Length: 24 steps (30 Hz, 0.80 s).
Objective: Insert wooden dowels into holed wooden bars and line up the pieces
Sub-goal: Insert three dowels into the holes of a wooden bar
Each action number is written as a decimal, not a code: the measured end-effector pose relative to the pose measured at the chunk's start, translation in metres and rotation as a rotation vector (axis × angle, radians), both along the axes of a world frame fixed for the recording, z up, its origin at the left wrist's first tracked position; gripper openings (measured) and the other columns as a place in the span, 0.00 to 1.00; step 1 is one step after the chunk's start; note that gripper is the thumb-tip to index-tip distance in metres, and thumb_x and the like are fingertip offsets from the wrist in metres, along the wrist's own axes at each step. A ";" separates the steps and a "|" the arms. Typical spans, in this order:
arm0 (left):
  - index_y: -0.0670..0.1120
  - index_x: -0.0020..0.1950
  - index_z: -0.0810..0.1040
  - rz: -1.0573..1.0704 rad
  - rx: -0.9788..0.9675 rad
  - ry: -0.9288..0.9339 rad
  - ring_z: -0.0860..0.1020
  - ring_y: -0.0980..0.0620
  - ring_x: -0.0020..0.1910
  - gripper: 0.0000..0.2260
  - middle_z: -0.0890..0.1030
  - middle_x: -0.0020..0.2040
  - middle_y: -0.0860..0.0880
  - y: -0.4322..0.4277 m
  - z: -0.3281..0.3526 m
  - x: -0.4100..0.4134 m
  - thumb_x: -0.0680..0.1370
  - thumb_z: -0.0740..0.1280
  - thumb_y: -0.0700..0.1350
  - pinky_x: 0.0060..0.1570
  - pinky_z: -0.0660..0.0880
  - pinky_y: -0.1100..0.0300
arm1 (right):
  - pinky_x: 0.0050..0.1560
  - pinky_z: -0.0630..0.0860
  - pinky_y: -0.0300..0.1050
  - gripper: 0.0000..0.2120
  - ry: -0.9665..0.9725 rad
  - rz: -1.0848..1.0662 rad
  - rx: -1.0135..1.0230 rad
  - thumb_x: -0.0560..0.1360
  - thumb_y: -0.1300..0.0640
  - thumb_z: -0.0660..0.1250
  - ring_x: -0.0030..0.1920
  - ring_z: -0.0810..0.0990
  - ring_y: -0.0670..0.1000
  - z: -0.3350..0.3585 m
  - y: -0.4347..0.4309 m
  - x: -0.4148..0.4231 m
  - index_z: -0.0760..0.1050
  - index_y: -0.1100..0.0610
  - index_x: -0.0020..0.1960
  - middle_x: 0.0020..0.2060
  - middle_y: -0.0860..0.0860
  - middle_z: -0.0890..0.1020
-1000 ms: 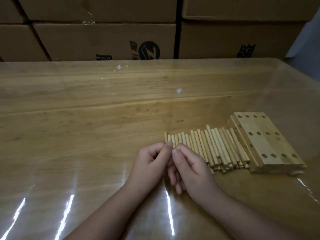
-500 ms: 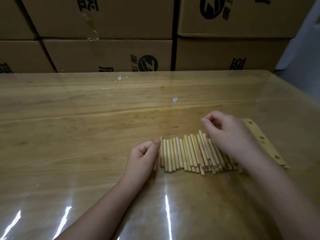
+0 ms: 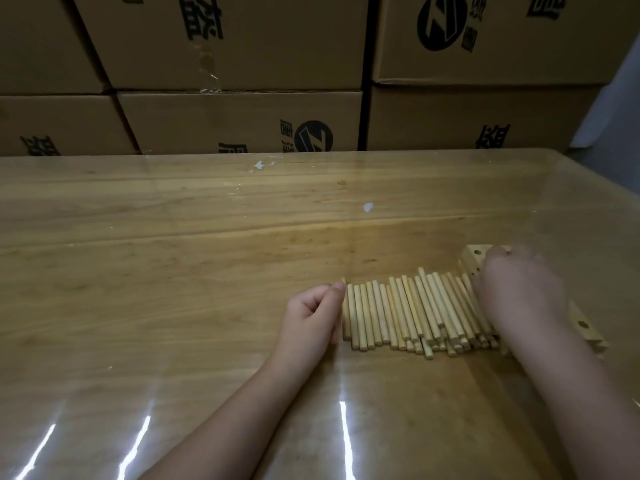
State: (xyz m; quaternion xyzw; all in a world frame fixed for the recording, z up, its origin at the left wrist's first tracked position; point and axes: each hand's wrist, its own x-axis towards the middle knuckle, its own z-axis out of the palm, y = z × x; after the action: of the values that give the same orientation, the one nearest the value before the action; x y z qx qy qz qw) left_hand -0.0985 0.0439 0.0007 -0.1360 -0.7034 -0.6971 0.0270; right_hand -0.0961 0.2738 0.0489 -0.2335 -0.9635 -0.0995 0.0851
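Hiding holed bars (image 3: 475, 258): blurred right hand (image 3: 516, 292)

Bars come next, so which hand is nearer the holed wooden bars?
Right. The right hand lies over the holed wooden bars, covering most of them. The left hand sits at the left end of the dowel row, with the whole row between it and the bars.

Pale straw-yellow dowels (image 3: 408, 313), light tan holed bars (image 3: 472, 258) dotted with dark round holes, honey-brown table (image 3: 173, 271) with darker grain, white flecks and white glare streaks, dull brown cardboard boxes (image 3: 242, 119) printed with black logos and characters.
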 end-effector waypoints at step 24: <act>0.50 0.21 0.67 -0.014 0.029 -0.034 0.66 0.59 0.21 0.22 0.68 0.18 0.53 0.001 -0.002 -0.003 0.76 0.60 0.50 0.31 0.67 0.70 | 0.35 0.62 0.44 0.11 0.170 0.066 -0.085 0.75 0.57 0.61 0.46 0.74 0.60 0.003 0.003 0.009 0.75 0.61 0.54 0.46 0.59 0.76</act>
State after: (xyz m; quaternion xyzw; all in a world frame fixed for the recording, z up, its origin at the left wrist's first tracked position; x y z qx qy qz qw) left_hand -0.1014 0.0444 -0.0009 -0.1285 -0.6925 -0.7098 0.0121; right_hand -0.0872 0.2770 0.0516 -0.2127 -0.9633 -0.0356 0.1598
